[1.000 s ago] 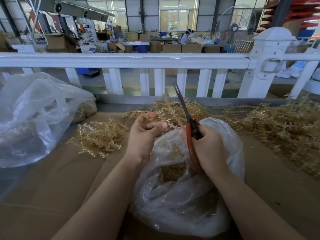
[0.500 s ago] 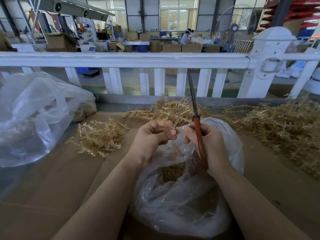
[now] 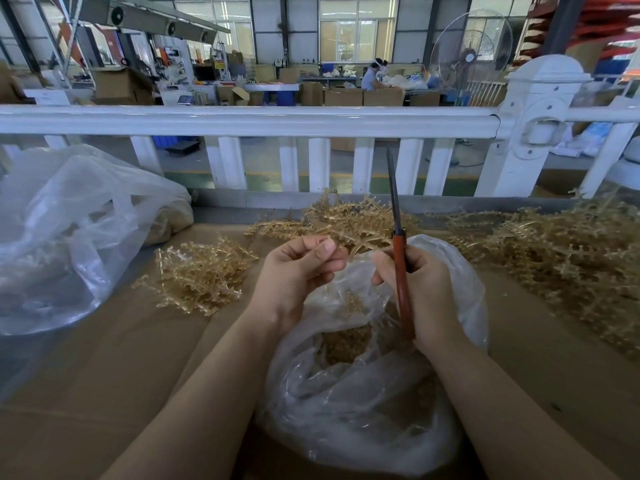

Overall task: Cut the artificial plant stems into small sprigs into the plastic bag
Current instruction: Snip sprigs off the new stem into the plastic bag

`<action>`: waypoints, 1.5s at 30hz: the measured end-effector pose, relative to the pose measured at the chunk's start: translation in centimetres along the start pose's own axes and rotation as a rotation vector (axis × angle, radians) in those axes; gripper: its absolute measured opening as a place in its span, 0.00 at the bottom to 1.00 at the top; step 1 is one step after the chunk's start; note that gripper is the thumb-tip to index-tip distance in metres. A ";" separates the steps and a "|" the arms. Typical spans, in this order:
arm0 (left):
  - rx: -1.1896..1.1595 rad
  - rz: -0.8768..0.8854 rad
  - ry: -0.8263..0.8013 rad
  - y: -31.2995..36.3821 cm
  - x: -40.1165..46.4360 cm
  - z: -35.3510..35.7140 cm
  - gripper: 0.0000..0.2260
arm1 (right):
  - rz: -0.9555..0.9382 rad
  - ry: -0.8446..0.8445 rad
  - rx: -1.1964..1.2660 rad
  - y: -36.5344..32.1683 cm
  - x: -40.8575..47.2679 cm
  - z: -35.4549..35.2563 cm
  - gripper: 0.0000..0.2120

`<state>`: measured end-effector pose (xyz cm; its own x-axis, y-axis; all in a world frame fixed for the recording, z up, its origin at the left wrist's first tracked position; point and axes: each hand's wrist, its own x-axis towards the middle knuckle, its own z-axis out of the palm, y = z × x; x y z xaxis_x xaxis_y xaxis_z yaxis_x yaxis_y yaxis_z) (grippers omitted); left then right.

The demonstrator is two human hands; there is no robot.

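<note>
- Over the mouth of the plastic bag [image 3: 363,403], in the head view, both hands worked close together, so that anything snipped would likely drop straight in.
- The left hand [image 3: 298,271] had its fingers curled, pinching a thin golden stem [image 3: 360,244] that ran toward the blades; holding it near the cut probably kept it steady.
- The right hand [image 3: 422,292] was wrapped around the orange-handled scissors [image 3: 401,271], whose blades stood together and pointed up toward the white railing [image 3: 242,121].
- Inside the bag lay a heap of cut sprigs [image 3: 346,341], golden-brown, showing through the opening.
- Uncut artificial plant stems [image 3: 571,258] were piled to the right, within easy reach, with a smaller clump [image 3: 201,275] to the left and more behind the hands.
- A second, larger clear bag [image 3: 69,237] sat at the far left on the cardboard-covered table [image 3: 104,375], apart from the work.
</note>
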<state>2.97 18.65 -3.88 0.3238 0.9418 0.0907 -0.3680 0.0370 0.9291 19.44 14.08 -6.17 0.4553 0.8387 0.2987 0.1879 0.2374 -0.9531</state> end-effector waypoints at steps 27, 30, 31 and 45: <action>0.183 0.331 0.131 -0.2 0.7 -1.3 0.06 | -0.301 -0.093 -0.763 0.6 -1.0 0.7 0.33; 0.150 0.318 0.072 -0.3 0.7 -1.1 0.06 | -0.258 -0.110 -0.777 0.6 -0.9 0.6 0.37; 0.127 0.309 0.052 -0.4 0.7 -1.0 0.06 | -0.257 -0.108 -0.778 0.6 -0.8 0.5 0.37; -0.049 0.264 0.006 -0.6 0.5 -0.7 0.04 | -0.329 -0.053 -0.888 0.3 -0.9 0.6 0.36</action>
<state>2.76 19.32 -4.63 0.2057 0.9232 0.3248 -0.4808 -0.1938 0.8552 18.59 13.71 -6.72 0.2254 0.8225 0.5221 0.9030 0.0249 -0.4289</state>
